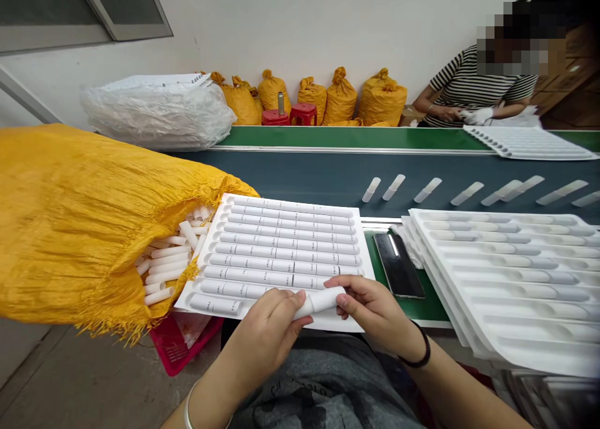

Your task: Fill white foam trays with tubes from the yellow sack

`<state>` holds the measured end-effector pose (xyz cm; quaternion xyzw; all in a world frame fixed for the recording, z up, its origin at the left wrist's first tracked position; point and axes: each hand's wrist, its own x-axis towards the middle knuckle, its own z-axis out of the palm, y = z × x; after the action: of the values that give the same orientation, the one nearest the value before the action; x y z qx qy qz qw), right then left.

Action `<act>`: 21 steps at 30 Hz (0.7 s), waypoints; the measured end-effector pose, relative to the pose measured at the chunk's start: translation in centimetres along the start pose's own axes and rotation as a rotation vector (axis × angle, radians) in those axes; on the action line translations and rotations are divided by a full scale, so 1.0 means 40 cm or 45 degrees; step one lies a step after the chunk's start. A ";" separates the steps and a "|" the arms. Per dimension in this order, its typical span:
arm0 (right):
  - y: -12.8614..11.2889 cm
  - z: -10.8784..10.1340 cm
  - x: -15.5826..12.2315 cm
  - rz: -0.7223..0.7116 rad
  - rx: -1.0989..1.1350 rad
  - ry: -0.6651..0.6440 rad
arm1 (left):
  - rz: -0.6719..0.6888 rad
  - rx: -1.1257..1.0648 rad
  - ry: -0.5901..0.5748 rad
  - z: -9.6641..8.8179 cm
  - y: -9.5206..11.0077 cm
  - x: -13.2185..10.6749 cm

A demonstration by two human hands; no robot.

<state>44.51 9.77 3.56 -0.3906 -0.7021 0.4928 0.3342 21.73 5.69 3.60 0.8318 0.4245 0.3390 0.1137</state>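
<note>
A white plastic tube (325, 299) lies across in front of me, its left part narrower than the right. My left hand (269, 329) pinches its left end, and my right hand (375, 310) grips the right end with thumb and fingers closed. Just beyond them, a white tray (368, 263) holds rows of white tubes with small printed marks (285, 242); my left hand covers part of its near row. To the left, a yellow woven sack (84, 210) lies with its mouth open, loose white tubes (169, 267) spilling out beside the tray.
Several frosted tubes (427, 190) stand tilted on the dark conveyor belt (300, 171). Stacked trays (499, 323) of tubes sit at right, with a black phone (398, 263) beside them. A plastic-wrapped bundle (159, 116) is back left. Across the belt, a person (473, 85) works near another tray (529, 142).
</note>
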 end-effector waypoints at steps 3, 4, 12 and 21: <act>0.006 -0.009 0.005 -0.073 -0.111 -0.047 | -0.089 -0.010 -0.082 -0.005 -0.001 -0.003; 0.006 -0.015 0.007 -0.153 -0.210 -0.070 | -0.130 -0.028 -0.097 -0.008 -0.001 -0.006; -0.045 -0.005 0.012 -0.702 -0.749 -0.102 | -0.212 -0.340 -0.099 -0.012 0.019 -0.023; 0.114 -0.161 0.364 -0.147 -1.296 0.591 | -0.789 0.687 -0.092 -0.197 -0.227 -0.135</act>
<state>44.13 26.29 2.30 -0.5618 -0.7795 -0.0262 0.2758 8.60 6.26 2.63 0.6759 0.7244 0.1359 0.0030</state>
